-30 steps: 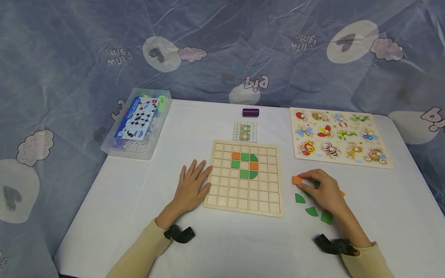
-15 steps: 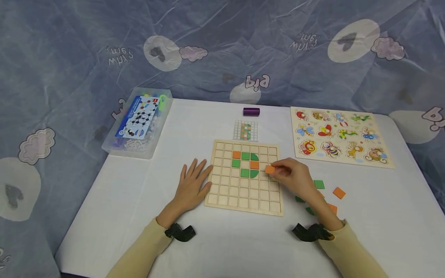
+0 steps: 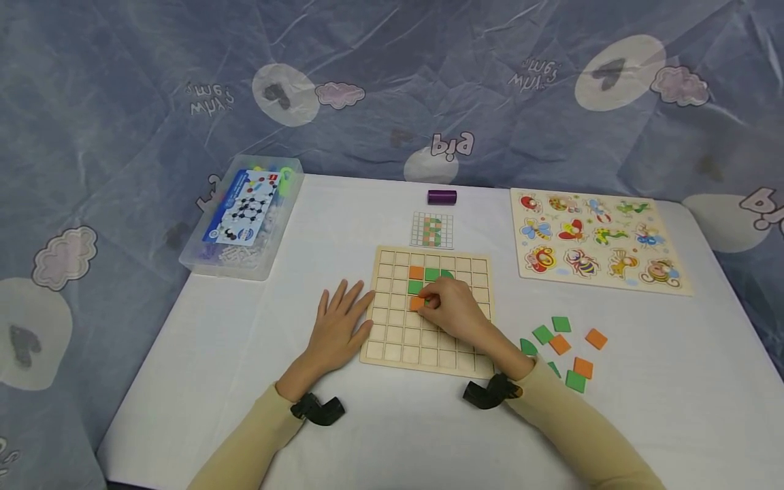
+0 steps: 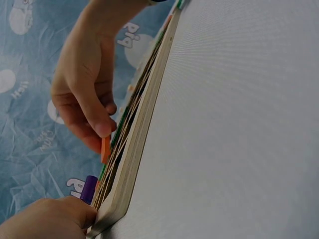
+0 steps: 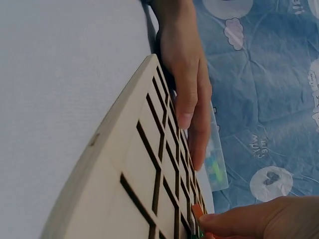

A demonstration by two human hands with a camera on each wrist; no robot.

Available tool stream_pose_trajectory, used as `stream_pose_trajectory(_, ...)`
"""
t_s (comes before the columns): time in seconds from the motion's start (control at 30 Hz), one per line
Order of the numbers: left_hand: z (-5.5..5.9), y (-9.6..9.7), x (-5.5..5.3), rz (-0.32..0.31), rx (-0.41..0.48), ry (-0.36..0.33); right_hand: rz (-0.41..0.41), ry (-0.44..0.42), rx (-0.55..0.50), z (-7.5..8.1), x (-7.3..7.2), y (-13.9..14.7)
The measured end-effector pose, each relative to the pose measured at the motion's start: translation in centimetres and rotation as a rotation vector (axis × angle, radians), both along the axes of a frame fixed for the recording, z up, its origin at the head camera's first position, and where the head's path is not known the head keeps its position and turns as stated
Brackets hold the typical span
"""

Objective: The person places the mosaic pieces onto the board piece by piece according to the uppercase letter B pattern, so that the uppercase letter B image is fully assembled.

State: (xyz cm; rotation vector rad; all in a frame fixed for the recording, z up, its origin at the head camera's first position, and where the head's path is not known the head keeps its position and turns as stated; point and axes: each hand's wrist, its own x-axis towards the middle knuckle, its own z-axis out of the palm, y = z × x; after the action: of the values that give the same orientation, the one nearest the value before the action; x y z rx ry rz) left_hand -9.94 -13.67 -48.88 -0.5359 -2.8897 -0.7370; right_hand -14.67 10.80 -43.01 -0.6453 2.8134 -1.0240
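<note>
A wooden grid board [image 3: 392, 333] lies mid-table with orange and green tiles set in some upper cells. My right hand [image 3: 456, 309] is over it, pinching an orange square tile [image 3: 417, 303] between thumb and fingers, just below a green square [image 3: 415, 287] in the same column. In the left wrist view the orange tile [image 4: 105, 149] stands tilted at the board's surface. The right hand hides several set tiles. My left hand [image 3: 335, 333] lies flat with fingers spread, its fingertips touching the board's left edge.
Loose green and orange tiles [image 3: 560, 345] are scattered right of the board. Behind it lie a small pattern card [image 3: 432, 231] and a purple cylinder [image 3: 442, 197]. An insect puzzle board [image 3: 600, 241] is at the back right, a clear plastic box [image 3: 245, 218] at the back left.
My right hand has carried the orange tile leftward from the loose pile, across the board's right edge, to the column of the green square. The left hand has stayed in place.
</note>
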Motion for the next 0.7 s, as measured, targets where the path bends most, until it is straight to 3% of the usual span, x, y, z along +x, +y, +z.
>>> stream_pose_trajectory(0.33, -0.6, 0.0, 0.2, -0.002, 0.022, 0.083, -0.014, 0.02, 0.054, -0.5, 0.3, -0.8)
stream_pose_trajectory(0.7, -0.3, 0.0, -0.1, -0.003, -0.016, 0.021, 0.028, 0.072, -0.082, 1.1, 0.9, 1.3)
